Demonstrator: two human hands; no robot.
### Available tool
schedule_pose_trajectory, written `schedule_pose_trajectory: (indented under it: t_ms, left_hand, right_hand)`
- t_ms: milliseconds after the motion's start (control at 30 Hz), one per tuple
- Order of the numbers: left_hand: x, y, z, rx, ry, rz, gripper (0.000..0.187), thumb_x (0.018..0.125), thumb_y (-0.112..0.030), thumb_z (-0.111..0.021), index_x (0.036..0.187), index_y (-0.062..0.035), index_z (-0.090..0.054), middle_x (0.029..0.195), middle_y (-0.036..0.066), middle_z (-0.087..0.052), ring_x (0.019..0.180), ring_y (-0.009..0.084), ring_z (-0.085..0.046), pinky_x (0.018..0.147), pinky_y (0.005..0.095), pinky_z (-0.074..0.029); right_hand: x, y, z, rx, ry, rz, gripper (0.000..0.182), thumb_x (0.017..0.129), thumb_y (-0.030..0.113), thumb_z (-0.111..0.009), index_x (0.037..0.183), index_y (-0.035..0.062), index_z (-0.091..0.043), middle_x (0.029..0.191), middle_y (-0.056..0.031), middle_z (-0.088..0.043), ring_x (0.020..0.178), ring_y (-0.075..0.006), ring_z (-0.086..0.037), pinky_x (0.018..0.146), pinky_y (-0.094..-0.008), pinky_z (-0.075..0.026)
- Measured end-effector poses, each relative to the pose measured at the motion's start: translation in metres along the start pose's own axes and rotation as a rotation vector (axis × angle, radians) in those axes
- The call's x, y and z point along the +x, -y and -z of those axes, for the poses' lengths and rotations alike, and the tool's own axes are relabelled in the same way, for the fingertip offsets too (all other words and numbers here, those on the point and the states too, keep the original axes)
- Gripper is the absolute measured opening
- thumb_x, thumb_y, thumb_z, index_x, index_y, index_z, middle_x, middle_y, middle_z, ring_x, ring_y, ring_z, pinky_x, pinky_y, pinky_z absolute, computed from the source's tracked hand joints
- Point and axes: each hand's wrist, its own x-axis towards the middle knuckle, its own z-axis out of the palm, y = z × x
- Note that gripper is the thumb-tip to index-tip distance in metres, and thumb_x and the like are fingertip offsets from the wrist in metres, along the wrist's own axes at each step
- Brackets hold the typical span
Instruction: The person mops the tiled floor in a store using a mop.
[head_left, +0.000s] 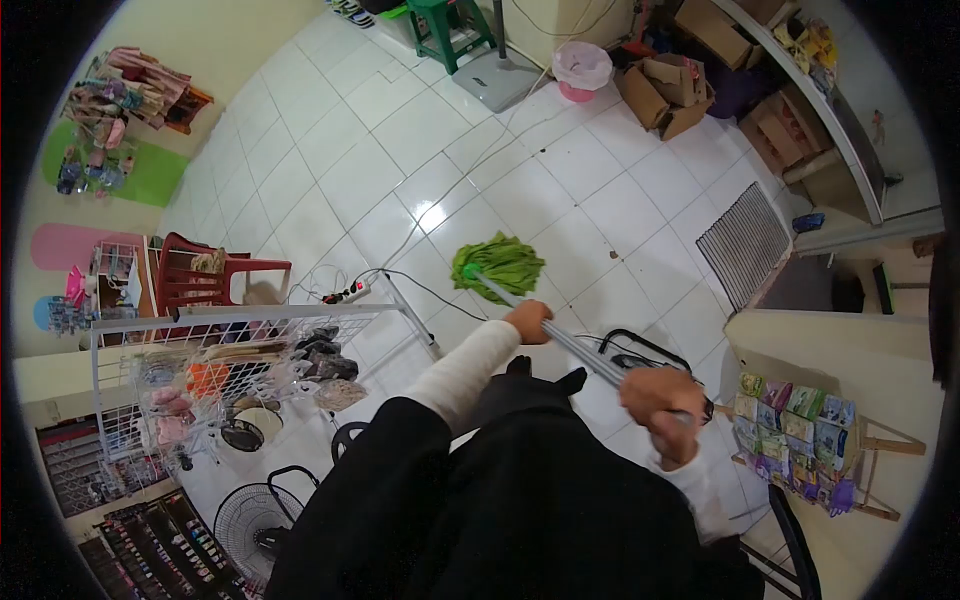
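Note:
A mop with a green head [497, 264] rests on the white tiled floor [400, 150] in front of me, its metal handle [575, 345] running back toward my body. My left hand [528, 320] grips the handle lower down, nearer the mop head. My right hand [662, 410] is closed around the upper end of the handle. I wear white sleeves and dark clothing.
A power strip [345, 294] with cables lies on the floor left of the mop. A wire rack [215, 385] with goods and a red plastic chair [205, 275] stand at left, fans [255, 520] below. Cardboard boxes [668, 92], a pink bin [581, 68], a green stool [450, 28] at the back.

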Motion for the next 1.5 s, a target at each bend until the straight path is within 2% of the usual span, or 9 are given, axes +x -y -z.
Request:
schedule_pose_trajectory:
  t_ms: [200,333,433,467,767,1033,1200,1300,1500]
  left_hand:
    - [-0.056,0.091,0.065,0.173,0.036,0.068,0.024,0.057,-0.022,-0.067,0.073,-0.0039,-0.062,0.074,0.013,-0.06,0.08,0.0324,-0.058,0.07,0.0404,-0.047]
    - [-0.061,0.079,0.072,0.441,-0.027,0.193,0.026,0.056,-0.024,-0.068,0.073,-0.0048,-0.063,0.077,0.013,-0.06,0.084,0.0321,-0.058,0.077,0.0412,-0.046]
    - [-0.042,0.079,0.05,0.285,0.271,0.249,0.031,0.056,-0.028,-0.071,0.077,-0.0052,-0.064,0.083,0.014,-0.062,0.088,0.0333,-0.057,0.082,0.0418,-0.044]
    - [-0.045,0.076,0.033,0.169,0.078,0.111,0.039,0.056,-0.034,-0.073,0.081,-0.0051,-0.065,0.088,0.014,-0.063,0.088,0.0342,-0.057,0.084,0.041,-0.044]
    - [0.036,-0.093,-0.058,-0.284,0.05,-0.108,0.023,0.057,-0.017,-0.068,0.075,-0.0037,-0.063,0.079,0.015,-0.061,0.078,0.0339,-0.057,0.071,0.0384,-0.046]
    - [0.103,-0.153,-0.137,-0.378,-0.062,-0.302,0.016,0.066,-0.015,-0.065,0.063,-0.0031,-0.055,0.064,0.015,-0.055,0.069,0.0327,-0.057,0.062,0.0397,-0.044]
    - [0.128,-0.165,-0.141,-0.208,0.081,-0.373,0.025,0.064,-0.024,-0.067,0.076,-0.0032,-0.061,0.081,0.017,-0.06,0.079,0.0351,-0.058,0.072,0.0397,-0.046]
    - [0.113,-0.188,-0.097,-0.209,0.171,-0.041,0.033,0.06,-0.026,-0.065,0.086,-0.0063,-0.065,0.095,0.018,-0.061,0.09,0.0327,-0.058,0.08,0.0404,-0.046]
    - [0.069,-0.106,-0.037,-0.023,0.14,0.045,0.037,0.058,-0.027,-0.067,0.086,-0.0027,-0.065,0.081,0.018,-0.063,0.079,0.034,-0.061,0.072,0.0399,-0.048]
  right_hand:
    - [0.029,-0.06,-0.071,-0.014,0.302,0.068,0.022,0.071,0.014,-0.049,0.057,0.0006,-0.039,0.054,-0.011,-0.039,0.048,-0.0274,-0.041,0.047,-0.0363,-0.032]
    - [0.021,-0.076,-0.073,-0.027,0.278,0.007,0.022,0.071,0.013,-0.048,0.057,-0.001,-0.039,0.054,-0.0106,-0.038,0.048,-0.0257,-0.039,0.047,-0.0353,-0.03]
    - [0.004,-0.048,-0.065,-0.036,0.143,-0.057,0.022,0.073,0.013,-0.047,0.058,-0.0019,-0.041,0.055,-0.011,-0.04,0.048,-0.0241,-0.041,0.047,-0.0337,-0.031]
    - [0.001,-0.04,-0.059,-0.05,0.132,0.006,0.023,0.074,0.012,-0.046,0.058,-0.0027,-0.042,0.054,-0.0113,-0.041,0.048,-0.0231,-0.042,0.047,-0.0322,-0.032]
    - [-0.004,0.087,-0.001,-0.333,0.211,-0.096,0.021,0.065,0.005,-0.051,0.051,0.0006,-0.036,0.047,-0.0102,-0.034,0.041,-0.0264,-0.038,0.042,-0.0339,-0.029]
    - [-0.03,0.085,0.04,-0.552,0.551,-0.123,0.022,0.064,0.009,-0.055,0.05,0.0032,-0.039,0.049,-0.0111,-0.038,0.045,-0.0304,-0.042,0.044,-0.0382,-0.032]
    - [-0.05,0.083,0.079,-0.445,0.405,0.07,0.035,0.067,0.02,-0.059,0.047,0.0039,-0.035,0.046,-0.0082,-0.036,0.042,-0.0248,-0.042,0.043,-0.0349,-0.033]
    - [-0.043,0.093,0.076,-0.188,0.029,0.072,0.046,0.075,0.029,-0.058,0.045,0.0067,-0.032,0.041,-0.0039,-0.035,0.035,-0.0185,-0.04,0.042,-0.0308,-0.036]
    - [0.005,0.062,0.049,0.032,-0.012,0.045,0.051,0.079,0.035,-0.057,0.044,0.009,-0.031,0.038,-0.0009,-0.033,0.031,-0.0154,-0.036,0.04,-0.0292,-0.037]
